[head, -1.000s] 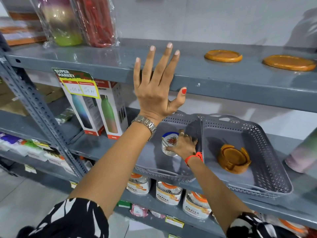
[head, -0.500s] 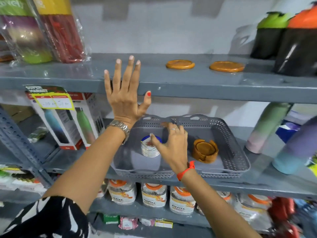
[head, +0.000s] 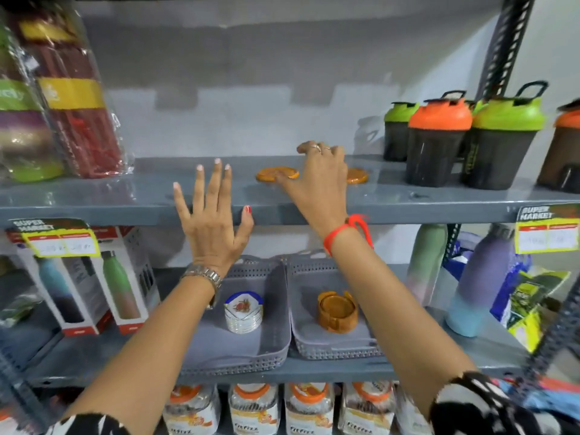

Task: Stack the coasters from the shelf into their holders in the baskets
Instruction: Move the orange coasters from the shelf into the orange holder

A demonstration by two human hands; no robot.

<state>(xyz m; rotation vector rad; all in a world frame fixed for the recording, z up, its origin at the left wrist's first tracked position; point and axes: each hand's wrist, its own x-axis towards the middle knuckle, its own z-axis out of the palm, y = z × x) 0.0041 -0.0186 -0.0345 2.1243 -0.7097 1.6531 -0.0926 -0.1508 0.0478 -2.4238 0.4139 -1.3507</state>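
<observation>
Two flat orange coasters lie on the upper shelf (head: 125, 196). My right hand (head: 317, 180) rests between them. Its thumb lies on the left coaster (head: 270, 176), which stays flat on the shelf. The hand hides part of the right coaster (head: 359, 177). My left hand (head: 213, 227) is held up in front of the shelf edge with its fingers spread and nothing in it. On the shelf below stand two grey baskets. The left basket (head: 238, 368) holds a white holder (head: 243, 312) stacked with patterned coasters. The right basket (head: 339, 351) holds an orange holder (head: 337, 310) with coasters in it.
Shaker bottles (head: 439, 146) with orange and green lids stand on the upper shelf to the right of the coasters. Wrapped bottles (head: 62, 98) fill its left end. Boxed bottles (head: 119, 277) and loose bottles (head: 483, 284) flank the baskets. Jars (head: 251, 409) line the bottom shelf.
My right hand has left the white holder in the left basket and risen to the upper shelf, landing by the orange coasters. The view tilted up and right; my left hand stayed raised.
</observation>
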